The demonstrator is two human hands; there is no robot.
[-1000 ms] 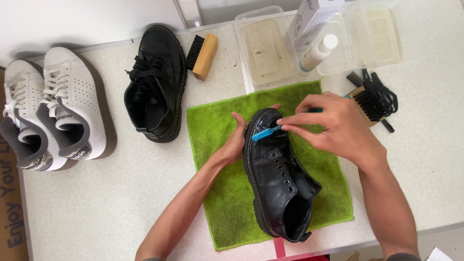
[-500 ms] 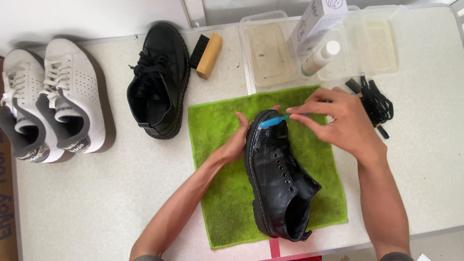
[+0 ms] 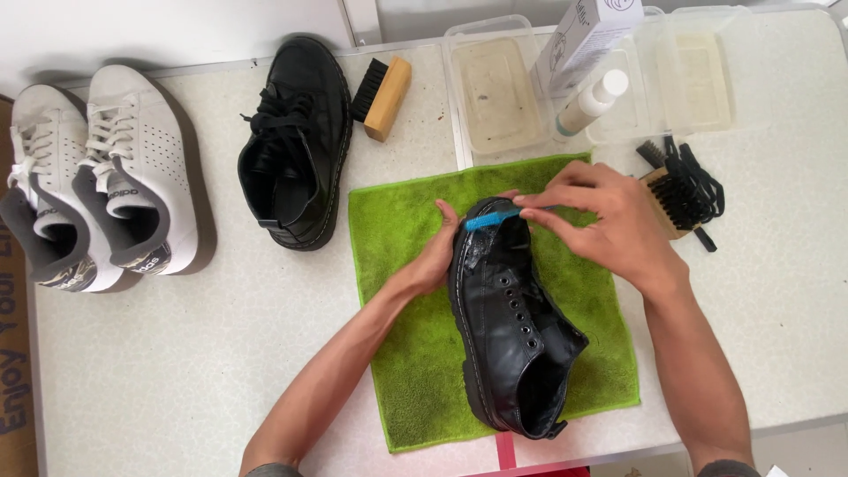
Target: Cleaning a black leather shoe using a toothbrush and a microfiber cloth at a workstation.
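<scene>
A black leather shoe (image 3: 511, 318) without laces lies on a green cloth (image 3: 406, 353), toe pointing away from me. My left hand (image 3: 435, 252) presses against the left side of the toe and steadies it. My right hand (image 3: 601, 221) pinches a small blue brush (image 3: 488, 218), whose head rests across the top of the toe cap. Most of the brush handle is hidden under my fingers.
A second black shoe (image 3: 296, 141) with laces, a wooden brush (image 3: 382, 88) and a pair of white sneakers (image 3: 97, 177) sit to the left. Behind the cloth stand clear plastic tubs (image 3: 495, 84), a white bottle (image 3: 590, 102) and a box (image 3: 587, 31). Black laces and another brush (image 3: 682, 190) lie at the right.
The blue brush has moved from the middle of the toe up to its tip, then a little left. My left hand has stayed on the shoe's side.
</scene>
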